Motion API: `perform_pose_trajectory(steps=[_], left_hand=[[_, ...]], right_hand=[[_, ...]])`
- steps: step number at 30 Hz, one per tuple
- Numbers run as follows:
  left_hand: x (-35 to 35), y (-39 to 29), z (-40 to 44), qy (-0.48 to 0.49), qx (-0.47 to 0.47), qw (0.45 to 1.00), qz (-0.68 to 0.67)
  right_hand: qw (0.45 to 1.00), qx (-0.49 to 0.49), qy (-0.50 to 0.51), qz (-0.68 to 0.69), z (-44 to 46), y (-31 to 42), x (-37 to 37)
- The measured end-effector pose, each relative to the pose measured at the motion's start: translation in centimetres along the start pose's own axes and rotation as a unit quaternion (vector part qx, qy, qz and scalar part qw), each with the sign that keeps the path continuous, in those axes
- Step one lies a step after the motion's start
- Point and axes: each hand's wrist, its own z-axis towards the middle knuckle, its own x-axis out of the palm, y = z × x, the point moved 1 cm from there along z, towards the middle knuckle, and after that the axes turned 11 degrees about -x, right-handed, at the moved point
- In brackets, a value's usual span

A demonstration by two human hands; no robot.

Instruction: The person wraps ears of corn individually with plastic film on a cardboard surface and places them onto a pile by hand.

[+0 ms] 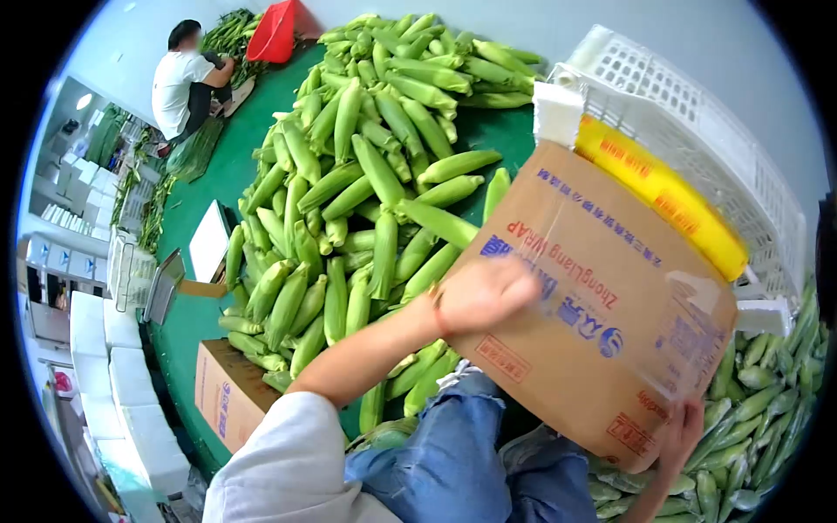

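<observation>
A brown cardboard box (567, 349) printed "ZhongLiang WRAP" stands in front of my knees, tilted. My left hand (493, 292), with a cord at its wrist, hovers over or rests on the box's left part. Its fingers are curled in and slightly blurred, and anything inside them is hidden. At the lower right corner of the box, my right hand (684, 427) has its fingers closed on the edge. A yellow strip with red print (658, 196) lies along the box's far edge, against a white plastic crate (689, 113).
Green corn ears in husks (357, 192) form a large heap ahead and left. Plastic-wrapped ears (750, 410) lie at right. A second carton (231, 392), a scale (166, 283) and white foam boxes (131, 383) are left. Another person (183, 87) sits by a red basket (272, 33).
</observation>
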Motion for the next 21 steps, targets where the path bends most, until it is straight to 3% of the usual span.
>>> perform_pose_trajectory(steps=[2,4,7,8,9,10,11,12,13,16,17,18,19,20,21], left_hand=[[-0.1,-1.7,-6.3,0.022,0.02,0.999,0.012],[1.5,-2.6,-11.8,-0.051,0.018,0.998,-0.019],[1.2,-1.2,-16.3,0.008,0.002,0.997,-0.082],[3.5,2.2,-20.3,0.16,-0.19,0.968,0.046],[3.9,4.3,-20.5,-0.125,-0.265,0.952,0.093],[5.1,8.7,-21.5,-0.212,-0.331,0.907,0.15],[4.8,11.9,-21.1,-0.201,-0.412,0.854,0.247],[5.4,15.2,-21.3,-0.184,-0.471,0.825,0.252],[6.5,18.5,-21.7,-0.107,-0.588,0.774,0.209],[6.2,22.1,-21.2,0.017,-0.711,0.701,0.052],[6.5,21.9,-21.5,-0.104,-0.719,0.67,-0.154],[6.8,21.8,-21.8,-0.218,-0.687,0.6,-0.348],[5.3,20.0,-21.5,-0.241,-0.603,0.535,-0.541],[4.4,17.8,-20.9,-0.315,-0.526,0.429,-0.663],[2.6,14.3,-20.0,-0.305,-0.464,0.385,-0.737]], right_hand=[[0.994,0.037,0.103,-0.017,-3.3,1.7,-0.7],[0.98,0.065,0.186,-0.025,-6.3,0.4,-0.5],[0.981,0.047,0.183,-0.032,-6.8,1.9,1.9],[0.981,0.049,0.186,-0.027,-6.6,2.4,2.0],[0.98,0.052,0.188,-0.02,-6.2,2.9,2.2],[0.98,0.055,0.189,-0.013,-6.0,3.2,2.3],[0.98,0.056,0.192,-0.008,-5.8,3.3,2.3],[0.979,0.059,0.195,-0.003,-5.7,3.1,2.3],[0.978,0.063,0.197,0.001,-5.7,3.0,2.2],[0.98,0.087,0.181,0.008,-6.0,2.8,2.0],[0.978,0.133,0.162,0.024,-5.9,4.2,2.4],[0.978,0.136,0.156,0.017,-5.9,4.1,2.3],[0.979,0.138,0.15,0.011,-6.0,3.9,2.5],[0.979,0.141,0.151,0.005,-6.2,3.8,2.6],[0.978,0.141,0.151,0.005,-6.5,3.8,2.6]])
